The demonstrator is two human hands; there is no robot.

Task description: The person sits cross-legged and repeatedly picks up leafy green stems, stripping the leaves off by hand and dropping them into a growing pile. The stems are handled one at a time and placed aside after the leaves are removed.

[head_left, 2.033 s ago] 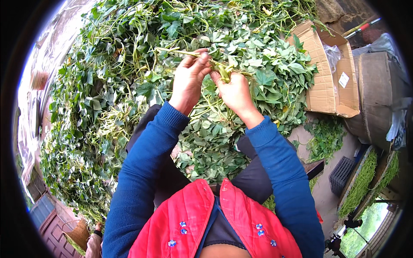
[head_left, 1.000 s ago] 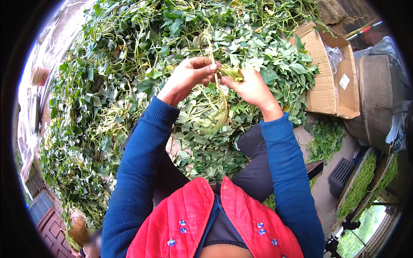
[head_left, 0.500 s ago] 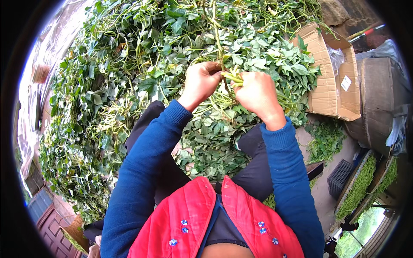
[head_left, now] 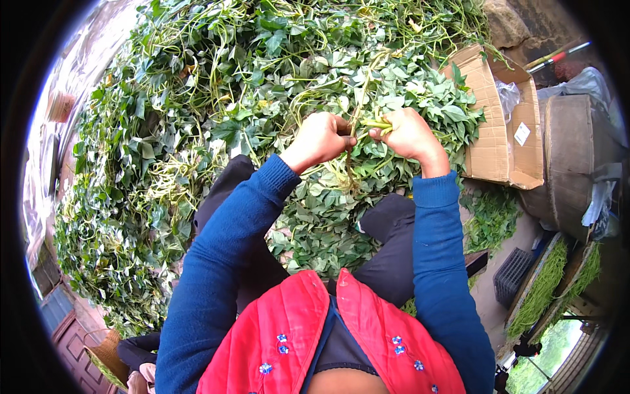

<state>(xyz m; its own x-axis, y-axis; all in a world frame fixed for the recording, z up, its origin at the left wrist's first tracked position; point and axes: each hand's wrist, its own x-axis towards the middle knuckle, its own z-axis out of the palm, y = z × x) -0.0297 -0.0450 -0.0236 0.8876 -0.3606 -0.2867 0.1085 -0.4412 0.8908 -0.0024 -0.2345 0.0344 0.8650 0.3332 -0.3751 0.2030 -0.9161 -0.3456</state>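
Item: my left hand (head_left: 319,138), fist-closed, thumb side toward the right, pinching a pale green stem (head_left: 354,134) that runs up and away from me over the leaf pile. Blue sleeve reaches to the wrist.

Item: my right hand (head_left: 408,134), clenched around a short bunch of stems (head_left: 375,123), their cut ends poking out toward the left hand. The two hands sit just beside each other, knuckles nearly meeting, above my lap.

Item: heap of leafy green vines (head_left: 216,98), spread wide in front of me and to my left, leaves heart-shaped, stalks pale and tangled. More loose leaves (head_left: 315,230) lie between my knees, under both hands.

Item: cardboard box (head_left: 499,125), open flaps, to my right, touching the edge of the heap; a clear plastic bag shows inside it.

Item: round brown drum (head_left: 571,157), beyond the box, further right.

Item: bundled greens in flat trays (head_left: 541,289), lower right, well apart from my hands.

Item: red vest (head_left: 308,341) over my blue top, bottom of view.
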